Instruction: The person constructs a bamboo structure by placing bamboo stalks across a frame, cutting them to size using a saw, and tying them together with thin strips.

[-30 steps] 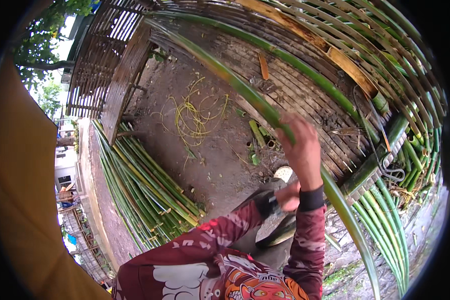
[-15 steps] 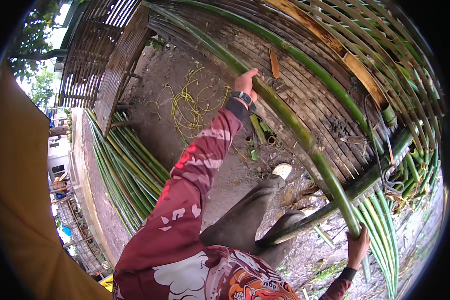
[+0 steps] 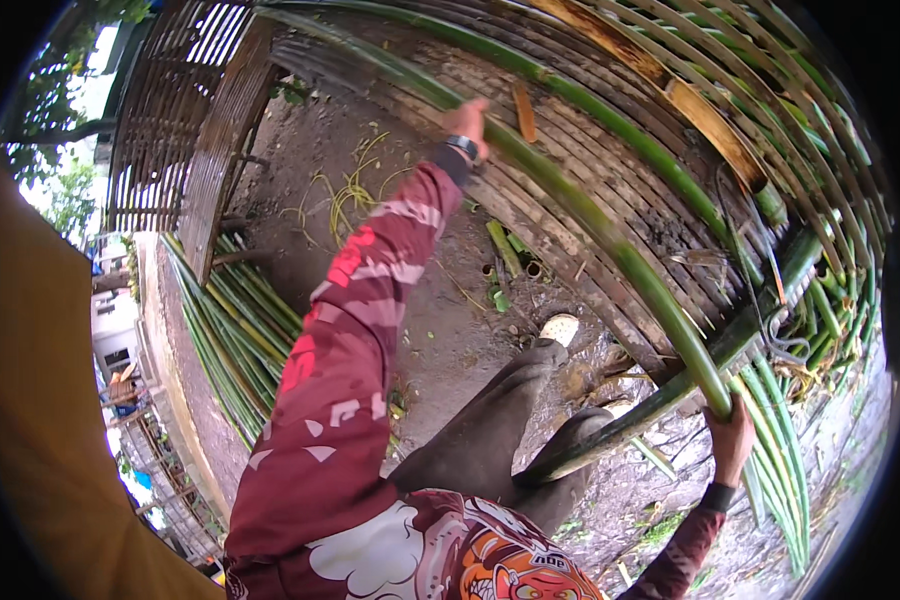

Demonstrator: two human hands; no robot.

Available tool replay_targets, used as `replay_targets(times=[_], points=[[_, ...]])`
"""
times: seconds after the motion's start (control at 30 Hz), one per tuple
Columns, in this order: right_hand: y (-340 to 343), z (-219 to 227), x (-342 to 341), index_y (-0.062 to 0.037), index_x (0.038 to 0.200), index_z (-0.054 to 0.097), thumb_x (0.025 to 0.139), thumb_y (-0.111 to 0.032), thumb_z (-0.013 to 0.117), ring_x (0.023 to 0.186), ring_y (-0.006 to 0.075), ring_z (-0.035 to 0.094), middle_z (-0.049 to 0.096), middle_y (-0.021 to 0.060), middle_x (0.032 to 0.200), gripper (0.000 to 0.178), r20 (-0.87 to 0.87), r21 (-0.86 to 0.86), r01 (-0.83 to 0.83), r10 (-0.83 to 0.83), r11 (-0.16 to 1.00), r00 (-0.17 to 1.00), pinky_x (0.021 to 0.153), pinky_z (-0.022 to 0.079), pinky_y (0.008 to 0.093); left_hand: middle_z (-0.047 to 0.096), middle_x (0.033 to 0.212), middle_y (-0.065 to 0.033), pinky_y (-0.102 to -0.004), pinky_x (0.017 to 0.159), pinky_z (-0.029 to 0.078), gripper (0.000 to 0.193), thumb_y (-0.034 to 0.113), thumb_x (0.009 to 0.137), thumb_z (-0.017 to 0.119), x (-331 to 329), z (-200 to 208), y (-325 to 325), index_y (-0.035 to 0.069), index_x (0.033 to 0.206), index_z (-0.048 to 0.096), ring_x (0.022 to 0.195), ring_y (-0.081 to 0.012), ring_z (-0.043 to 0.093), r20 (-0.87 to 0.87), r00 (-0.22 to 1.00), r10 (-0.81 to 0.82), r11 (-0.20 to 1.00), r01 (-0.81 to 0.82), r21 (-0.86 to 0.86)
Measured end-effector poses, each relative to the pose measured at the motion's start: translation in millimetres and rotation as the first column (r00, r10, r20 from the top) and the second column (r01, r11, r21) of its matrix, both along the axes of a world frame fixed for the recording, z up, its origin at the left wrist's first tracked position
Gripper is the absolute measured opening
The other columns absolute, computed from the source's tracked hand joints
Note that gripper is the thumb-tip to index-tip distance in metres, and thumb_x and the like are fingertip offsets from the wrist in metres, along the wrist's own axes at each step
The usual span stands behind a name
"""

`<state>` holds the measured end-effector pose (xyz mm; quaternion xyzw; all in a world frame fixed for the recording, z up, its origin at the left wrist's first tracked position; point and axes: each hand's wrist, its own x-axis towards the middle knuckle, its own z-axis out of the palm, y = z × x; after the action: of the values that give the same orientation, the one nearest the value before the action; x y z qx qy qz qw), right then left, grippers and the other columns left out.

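Observation:
A long green bamboo pole (image 3: 600,240) lies diagonally over a slatted bamboo bench, from the far left to the near right. My left hand (image 3: 467,122) is closed around its far part. At its near end, my right hand (image 3: 732,440) grips the tip, fingers partly hidden behind it. Under this end, a second bamboo pole (image 3: 620,430) runs crosswise from beside my leg toward the right. Another green pole (image 3: 620,130) rests on the slats (image 3: 660,225) farther back, roughly alongside the held one.
A split brown bamboo piece (image 3: 710,125) and a curved slat rack (image 3: 810,110) stand at the far right. Many green poles (image 3: 235,340) lie at the left near a slatted panel (image 3: 205,130). Yellow-green strips (image 3: 345,200) tangle on the dirt. Thin green strips (image 3: 780,460) fan out beside my right hand.
The bamboo pole has shifted away from me, lengthwise toward the far left. Both hands moved with it, the left one farther out and the right one up toward the crosswise pole.

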<state>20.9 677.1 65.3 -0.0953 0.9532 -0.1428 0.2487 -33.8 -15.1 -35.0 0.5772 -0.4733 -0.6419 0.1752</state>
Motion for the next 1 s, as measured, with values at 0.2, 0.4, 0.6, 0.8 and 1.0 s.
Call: replay_targets(times=[0.2, 0.4, 0.6, 0.8, 1.0], points=[[-56.9, -29.2, -23.7, -0.0129, 0.119, 0.063, 0.075, -0.038, 0.09, 0.085, 0.0379, 0.07, 0.069, 0.0168, 0.104, 0.058, -0.167, -0.083, -0.081, 0.066, 0.993, 0.984, 0.069, 0.055, 0.0457, 0.054, 0.145, -0.0235, -0.0474, 0.094, 0.052, 0.068, 0.035, 0.094, 0.068, -9.1, 19.7, -75.4, -0.006, 0.145, 0.049, 0.11, -0.0341, 0.065, -0.073, 0.997, -0.019, 1.0, 0.018, -0.016], [-39.8, -59.0, -67.0, -0.007, 0.118, 0.064, 0.067, -0.023, 0.089, 0.101, 0.0394, 0.06, 0.059, 0.0169, 0.11, 0.058, -0.38, 0.033, -0.053, 0.061, 0.998, 0.923, 0.088, 0.052, 0.048, 0.039, 0.16, -0.0189, -0.0651, 0.123, 0.021, 0.092, 0.023, 0.081, 0.076, -0.9, 24.7, 164.8, 0.02, 0.161, 0.033, 0.153, -0.0419, 0.025, 0.85, 0.286, -0.442, -0.366, 0.807, -0.462], [-73.4, -41.9, -67.5, -0.0067, 0.125, 0.065, 0.083, -0.032, 0.083, 0.108, 0.0351, 0.059, 0.063, 0.0136, 0.114, 0.053, -0.479, -0.122, -0.007, -0.053, 0.992, 0.876, 0.095, 0.05, 0.0439, 0.053, 0.139, -0.0085, -0.066, 0.121, 0.024, 0.073, 0.013, 0.085, 0.071, -19.1, 25.4, 249.5, 0.024, 0.152, 0.046, 0.139, -0.0342, 0.043, 0.888, 0.041, -0.457, -0.672, 0.638, -0.375], [7.9, -43.9, -140.1, -0.0079, 0.137, 0.055, 0.088, -0.045, 0.077, 0.121, 0.0371, 0.06, 0.065, 0.0212, 0.123, 0.066, -0.271, 0.148, -0.04, 0.079, 0.988, 0.959, 0.103, 0.045, 0.0519, 0.057, 0.129, -0.0074, -0.0615, 0.121, 0.027, 0.063, 0.008, 0.084, 0.07, -24.0, 10.1, 257.6, 0.019, 0.144, 0.053, 0.132, -0.0306, 0.049, 0.886, 0.068, -0.459, -0.674, 0.623, -0.397], [1.4, -26.4, -165.6, -0.0073, 0.117, 0.061, 0.082, -0.05, 0.077, 0.101, 0.0285, 0.067, 0.073, 0.0108, 0.093, 0.057, -0.343, 0.421, -0.252, 0.41, 0.871, 0.845, 0.101, 0.043, 0.0485, 0.058, 0.131, -0.0094, -0.0602, 0.122, 0.027, 0.063, 0.007, 0.086, 0.067, -24.3, 10.1, 290.9, 0.019, 0.146, 0.051, 0.131, -0.0309, 0.05, 0.84, 0.074, -0.538, -0.672, 0.564, -0.48]])
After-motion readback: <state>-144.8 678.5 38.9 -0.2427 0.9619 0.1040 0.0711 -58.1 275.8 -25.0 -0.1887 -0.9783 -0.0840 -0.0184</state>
